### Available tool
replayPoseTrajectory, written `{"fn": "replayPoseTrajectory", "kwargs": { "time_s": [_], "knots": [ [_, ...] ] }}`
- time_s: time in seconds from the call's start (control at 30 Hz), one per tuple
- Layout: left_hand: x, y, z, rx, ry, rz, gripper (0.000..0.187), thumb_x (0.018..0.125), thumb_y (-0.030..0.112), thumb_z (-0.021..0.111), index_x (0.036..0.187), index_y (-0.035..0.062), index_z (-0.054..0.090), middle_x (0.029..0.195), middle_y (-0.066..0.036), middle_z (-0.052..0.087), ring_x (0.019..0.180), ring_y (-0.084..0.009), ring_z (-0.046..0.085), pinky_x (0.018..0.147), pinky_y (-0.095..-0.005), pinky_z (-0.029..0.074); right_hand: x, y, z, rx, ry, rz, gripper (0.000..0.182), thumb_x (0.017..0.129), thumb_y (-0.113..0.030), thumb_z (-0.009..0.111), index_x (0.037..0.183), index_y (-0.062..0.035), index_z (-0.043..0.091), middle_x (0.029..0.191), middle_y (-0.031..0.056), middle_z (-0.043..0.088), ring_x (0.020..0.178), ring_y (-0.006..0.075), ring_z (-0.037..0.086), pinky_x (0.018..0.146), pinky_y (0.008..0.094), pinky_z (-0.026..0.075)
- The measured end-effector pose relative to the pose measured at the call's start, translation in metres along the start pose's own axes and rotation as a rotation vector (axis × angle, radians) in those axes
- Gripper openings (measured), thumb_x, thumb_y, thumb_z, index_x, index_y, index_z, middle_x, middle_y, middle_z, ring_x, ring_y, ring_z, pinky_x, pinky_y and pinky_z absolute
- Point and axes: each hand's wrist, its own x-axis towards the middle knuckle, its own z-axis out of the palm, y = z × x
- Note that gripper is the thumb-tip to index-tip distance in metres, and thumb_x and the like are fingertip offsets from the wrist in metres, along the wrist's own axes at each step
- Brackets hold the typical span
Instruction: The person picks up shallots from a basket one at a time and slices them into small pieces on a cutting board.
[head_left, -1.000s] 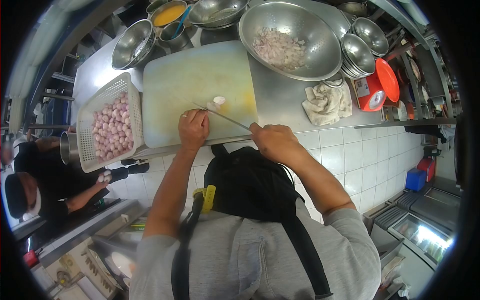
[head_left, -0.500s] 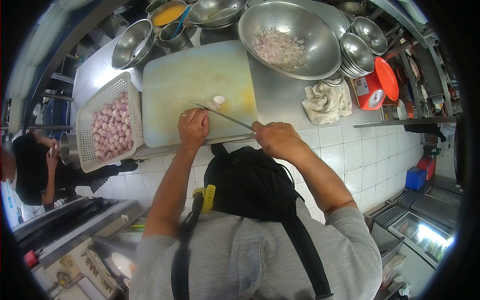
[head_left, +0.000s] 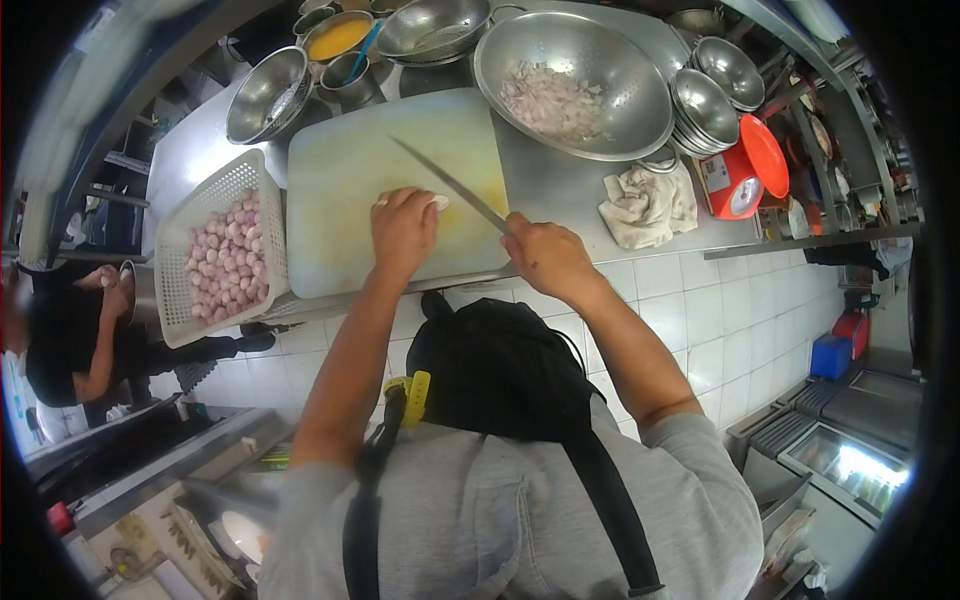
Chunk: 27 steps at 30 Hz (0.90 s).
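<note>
My right hand is closed around the handle of a kitchen knife. Its blade slants up and to the left over the pale cutting board. Below the blade, my left hand has its fingers curled on a small peeled shallot on the board, hiding part of it. To the left, several peeled shallots fill a white perforated basket. Chopped shallots lie in the large metal colander at the back right.
A crumpled cloth lies right of the board beside a red scale. Stacked metal bowls stand behind it. At the back left are a metal cup and a bowl of orange liquid. Another person is at far left.
The knife has lifted off the shallot and its tip has swung up, away from me. My left hand has moved slightly forward and right, onto the shallot.
</note>
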Motion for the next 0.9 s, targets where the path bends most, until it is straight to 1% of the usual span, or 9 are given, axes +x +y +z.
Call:
{"fn": "replayPoseTrajectory", "kwargs": {
  "time_s": [0.03, 0.1, 0.2, 0.3, 0.4, 0.5, 0.7, 0.8, 0.9],
  "knots": [
    [0.003, 0.005, 0.004, 0.087, -0.051, -0.004, 0.013, 0.088, 0.012, 0.072, 0.100, 0.0080, 0.075, 0.099, -0.011, 0.074, 0.091, -0.0354, 0.069, 0.082, -0.0463, 0.052, 0.001, 0.001, 0.000, 0.024, 0.047, 0.004, 0.021, 0.104, -0.024, 0.057, 0.110, -0.0036, 0.057, 0.085, 0.0227, 0.073, 0.088, 0.0438, 0.072, 0.079, 0.0548, 0.055],
    [0.012, 0.014, 0.010, 0.262, -0.150, -0.008, 0.016, 0.088, 0.014, 0.072, 0.102, 0.0088, 0.076, 0.099, -0.011, 0.074, 0.093, -0.0356, 0.069, 0.084, -0.0474, 0.051, 0.000, -0.003, -0.006, 0.034, 0.020, 0.071, 0.021, 0.104, -0.024, 0.057, 0.110, -0.0034, 0.057, 0.084, 0.0226, 0.073, 0.088, 0.0444, 0.071, 0.080, 0.0556, 0.055],
    [0.021, 0.013, 0.007, 0.217, -0.260, -0.036, 0.016, 0.090, 0.016, 0.074, 0.103, 0.0084, 0.075, 0.099, -0.011, 0.074, 0.089, -0.0325, 0.070, 0.080, -0.0446, 0.053, -0.003, 0.000, -0.006, 0.052, 0.004, 0.122, 0.023, 0.104, -0.025, 0.057, 0.110, -0.0031, 0.057, 0.084, 0.0226, 0.073, 0.089, 0.0451, 0.071, 0.082, 0.0567, 0.054],
    [0.018, -0.001, 0.000, -0.170, 0.004, -0.343, 0.017, 0.091, 0.017, 0.073, 0.104, 0.0075, 0.074, 0.095, -0.011, 0.073, 0.083, -0.0291, 0.070, 0.076, -0.0419, 0.055, -0.009, 0.002, 0.004, 0.090, -0.027, 0.120, 0.025, 0.104, -0.026, 0.056, 0.111, -0.0027, 0.057, 0.087, 0.0232, 0.073, 0.092, 0.0460, 0.070, 0.084, 0.0575, 0.053],
    [0.009, -0.014, -0.017, -0.230, 0.234, -0.561, 0.019, 0.092, 0.015, 0.075, 0.108, 0.0059, 0.073, 0.092, -0.013, 0.072, 0.077, -0.0256, 0.071, 0.069, -0.0358, 0.056, -0.011, -0.001, 0.017, 0.130, -0.132, 0.074, 0.027, 0.104, -0.028, 0.056, 0.113, -0.0021, 0.058, 0.092, 0.0248, 0.073, 0.095, 0.0472, 0.070, 0.087, 0.0579, 0.053],
    [-0.020, -0.024, -0.021, -0.234, 0.095, -0.667, 0.019, 0.093, 0.009, 0.073, 0.111, 0.0047, 0.072, 0.098, -0.015, 0.073, 0.080, -0.0244, 0.071, 0.070, -0.0331, 0.056, -0.010, -0.011, 0.024, 0.151, -0.260, 0.055, 0.030, 0.105, -0.029, 0.054, 0.115, -0.0012, 0.059, 0.100, 0.0266, 0.073, 0.101, 0.0475, 0.069, 0.090, 0.0575, 0.053],
    [-0.051, -0.007, -0.012, -0.025, 0.103, -0.056, 0.022, 0.090, 0.004, 0.072, 0.112, 0.0052, 0.073, 0.106, -0.014, 0.074, 0.095, -0.0321, 0.071, 0.083, -0.0403, 0.057, 0.001, -0.002, 0.023, 0.081, -0.282, 0.038, 0.031, 0.106, -0.030, 0.053, 0.116, -0.0017, 0.059, 0.101, 0.0243, 0.074, 0.102, 0.0451, 0.070, 0.090, 0.0555, 0.053],
    [-0.055, -0.010, -0.010, -0.155, 0.113, -0.206, 0.024, 0.088, 0.004, 0.071, 0.112, 0.0068, 0.073, 0.108, -0.012, 0.073, 0.102, -0.0358, 0.068, 0.089, -0.0427, 0.055, 0.002, -0.008, 0.012, 0.033, -0.262, 0.037, 0.029, 0.106, -0.029, 0.053, 0.116, -0.0021, 0.059, 0.099, 0.0228, 0.074, 0.101, 0.0437, 0.071, 0.089, 0.0543, 0.054],
    [-0.047, -0.007, -0.016, -0.135, 0.057, -0.169, 0.023, 0.087, 0.005, 0.071, 0.109, 0.0075, 0.073, 0.109, -0.013, 0.073, 0.099, -0.0361, 0.068, 0.087, -0.0436, 0.054, -0.003, -0.016, 0.014, 0.017, -0.219, 0.028, 0.027, 0.106, -0.028, 0.054, 0.114, -0.0025, 0.059, 0.095, 0.0227, 0.074, 0.099, 0.0439, 0.071, 0.088, 0.0547, 0.054]
  ]
}}
